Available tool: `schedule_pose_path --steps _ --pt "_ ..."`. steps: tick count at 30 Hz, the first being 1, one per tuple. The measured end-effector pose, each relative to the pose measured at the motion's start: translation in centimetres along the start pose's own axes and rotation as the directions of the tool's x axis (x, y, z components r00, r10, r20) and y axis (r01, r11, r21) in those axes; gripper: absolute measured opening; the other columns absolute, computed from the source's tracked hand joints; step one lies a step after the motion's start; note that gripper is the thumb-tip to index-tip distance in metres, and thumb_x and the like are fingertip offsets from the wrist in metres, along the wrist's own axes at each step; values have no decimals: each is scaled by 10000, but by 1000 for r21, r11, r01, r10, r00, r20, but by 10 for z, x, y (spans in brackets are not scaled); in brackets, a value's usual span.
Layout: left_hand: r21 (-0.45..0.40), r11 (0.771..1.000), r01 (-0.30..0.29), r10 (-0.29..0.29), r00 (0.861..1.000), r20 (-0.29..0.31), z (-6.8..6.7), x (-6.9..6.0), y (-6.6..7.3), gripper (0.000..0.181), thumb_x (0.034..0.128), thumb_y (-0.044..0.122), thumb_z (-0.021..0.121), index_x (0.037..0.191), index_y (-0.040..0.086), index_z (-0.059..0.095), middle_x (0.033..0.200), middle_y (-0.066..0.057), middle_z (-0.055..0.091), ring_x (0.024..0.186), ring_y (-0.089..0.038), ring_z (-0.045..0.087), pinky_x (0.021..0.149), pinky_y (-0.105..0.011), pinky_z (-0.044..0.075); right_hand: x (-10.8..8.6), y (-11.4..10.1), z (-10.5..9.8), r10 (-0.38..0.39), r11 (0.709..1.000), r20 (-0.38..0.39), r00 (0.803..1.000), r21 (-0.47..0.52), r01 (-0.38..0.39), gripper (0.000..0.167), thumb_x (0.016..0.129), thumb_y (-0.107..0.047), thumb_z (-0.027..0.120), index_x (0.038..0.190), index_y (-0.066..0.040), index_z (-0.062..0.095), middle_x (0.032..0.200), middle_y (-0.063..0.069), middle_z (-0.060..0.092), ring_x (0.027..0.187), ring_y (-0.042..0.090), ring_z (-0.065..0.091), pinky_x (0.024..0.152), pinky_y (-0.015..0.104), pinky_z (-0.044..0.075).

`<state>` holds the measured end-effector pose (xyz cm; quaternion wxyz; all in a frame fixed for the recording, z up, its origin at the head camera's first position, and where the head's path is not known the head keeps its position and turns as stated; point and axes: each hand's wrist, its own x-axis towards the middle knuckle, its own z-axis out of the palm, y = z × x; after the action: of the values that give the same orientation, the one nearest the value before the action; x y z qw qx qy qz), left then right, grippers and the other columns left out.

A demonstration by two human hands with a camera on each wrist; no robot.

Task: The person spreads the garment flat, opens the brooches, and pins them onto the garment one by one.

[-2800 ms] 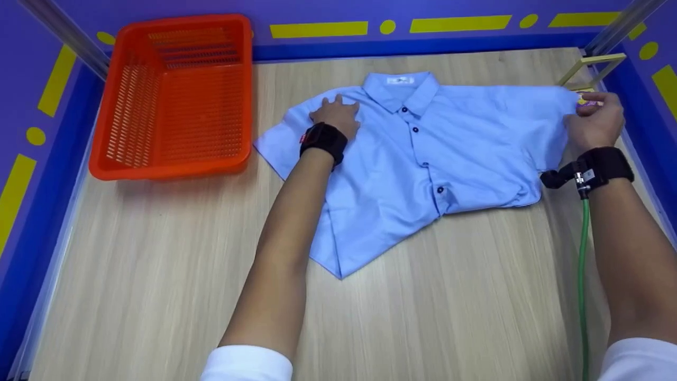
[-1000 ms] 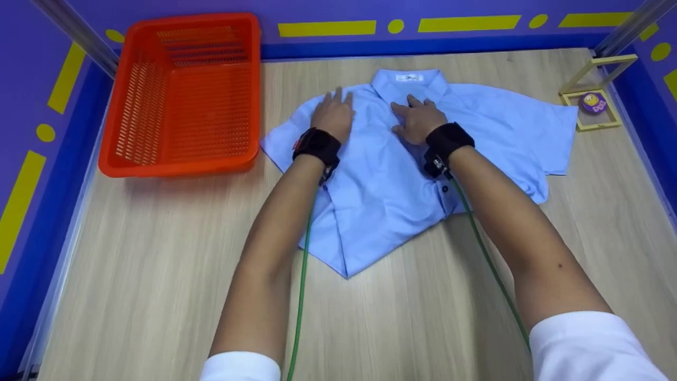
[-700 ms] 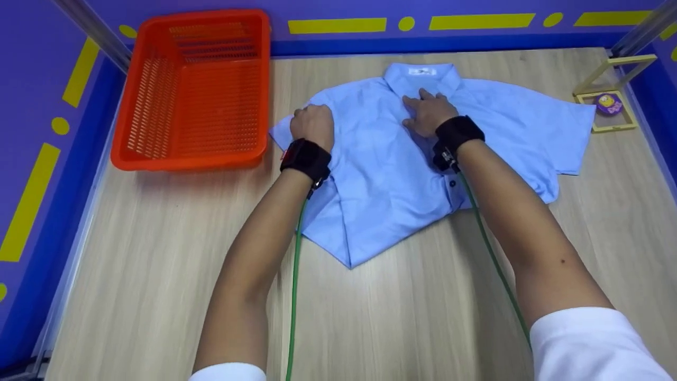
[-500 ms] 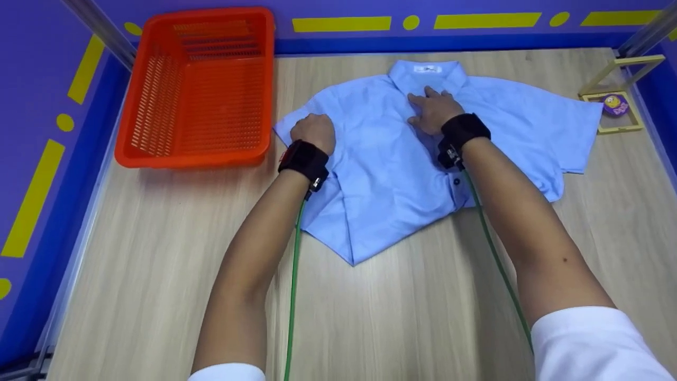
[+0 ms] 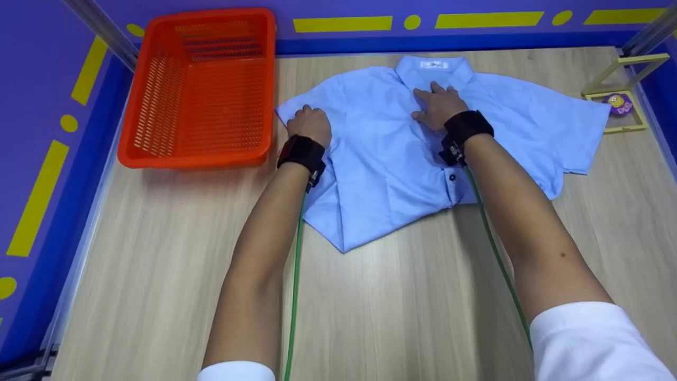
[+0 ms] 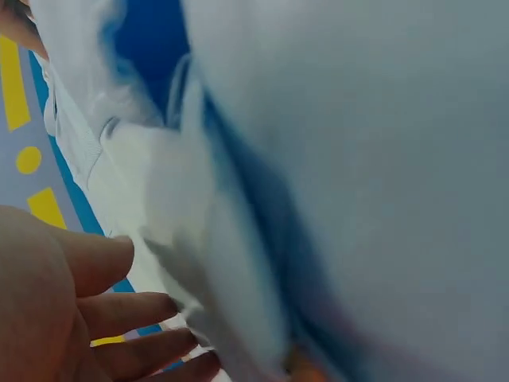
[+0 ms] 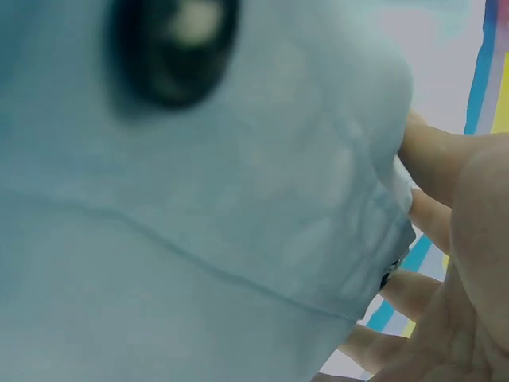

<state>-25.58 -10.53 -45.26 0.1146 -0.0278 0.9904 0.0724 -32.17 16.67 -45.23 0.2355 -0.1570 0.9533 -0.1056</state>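
One light-blue, short-sleeved cloth shirt (image 5: 378, 164) with dark round buttons lies front up on the pale wood-grain counter (image 5: 396, 317), its collar farthest from the person. The right hand (image 5: 440, 107) rests at the shirt's neck opening, fingers spread and holding nothing, and covers part of the front. The left hand (image 5: 309, 127) bends over the cloth at the shirt's left side; its fingertips are out of sight from above, and the blurred folds in the left wrist view leave me unable to tell whether it pinches anything. The right wrist view cuts off one button (image 7: 176, 52), large and out of focus.

Left of the shirt stands an orange-red perforated plastic basket (image 5: 195, 160), so near the sleeve that contact cannot be judged. Right of the shirt, the other sleeve's corner hides part of a small pale-yellow square box (image 5: 624, 128) with a raised lid and a purple disc (image 5: 619, 105) inside. Beyond the collar, a narrow strip of counter reaches the purple-and-blue wall (image 5: 338, 43). Nearer than the shirt's pointed lower corner, broad bare wood runs to the view's border, where white sleeves (image 5: 592, 336) are cut off.
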Motion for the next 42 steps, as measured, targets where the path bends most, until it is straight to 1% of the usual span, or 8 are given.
schedule_pose_path --steps 4,8,16,21,26,32,36,42 --pt "13 998 -68 68 997 -35 3 -12 3 328 1030 55 405 1208 -63 654 1183 -209 615 1114 -342 579 936 -471 492 1 7 2 75 996 -36 997 44 -74 641 1083 -361 407 1616 -109 157 1625 315 31 1445 594 30 1127 698 181" --pt "81 985 -154 158 986 -52 1 -42 6 297 994 16 463 1132 -42 719 1101 -211 642 1054 -354 604 863 -471 529 1 12 4 111 992 -59 992 72 -107 643 1081 -361 398 1621 -123 142 1625 318 -12 1453 583 -33 1128 716 132" --pt "171 925 -340 351 936 -38 14 -102 -9 226 983 59 560 1068 -37 745 1088 -231 634 1028 -368 593 796 -483 530 3 -14 0 14 996 -94 995 90 -6 668 1075 -371 414 1630 -164 105 1633 277 -92 1460 533 -145 1178 621 -40" --pt "44 910 -412 410 911 31 29 -110 -14 521 949 247 703 1344 -72 587 1414 -272 502 1292 -410 478 1003 -521 452 8 -46 6 -116 993 10 993 28 115 643 1075 -369 417 1628 -187 145 1638 279 -26 1460 562 -51 1185 605 -31" --pt "26 919 -393 390 917 82 38 -112 -13 661 959 301 690 1473 -43 457 1583 -251 314 1450 -418 310 1107 -527 368 13 -65 19 -69 998 121 990 10 68 622 1079 -395 375 1631 -251 128 1648 257 -13 1430 619 -29 1148 692 83" --pt "104 904 -414 403 908 115 41 -128 -12 653 952 355 675 1480 21 483 1603 -177 321 1459 -367 321 1100 -511 384 18 -71 23 -25 1000 105 994 7 25 606 1083 -407 350 1630 -273 125 1659 224 -33 1436 602 -76 1141 704 73" --pt "143 871 -470 462 883 83 46 -143 -11 618 903 368 722 1407 38 583 1568 -160 395 1444 -338 359 1094 -493 392 21 -71 22 -15 1000 80 997 -6 16 609 1080 -418 349 1629 -274 129 1661 216 -39 1439 594 -87 1139 709 63" --pt "189 803 -565 576 818 -3 54 -166 -13 366 878 199 698 1188 8 724 1445 -155 547 1401 -305 431 1058 -447 425 24 -67 20 -7 1000 59 998 -2 7 615 1078 -428 358 1629 -274 130 1662 211 -46 1441 588 -95 1138 711 49"
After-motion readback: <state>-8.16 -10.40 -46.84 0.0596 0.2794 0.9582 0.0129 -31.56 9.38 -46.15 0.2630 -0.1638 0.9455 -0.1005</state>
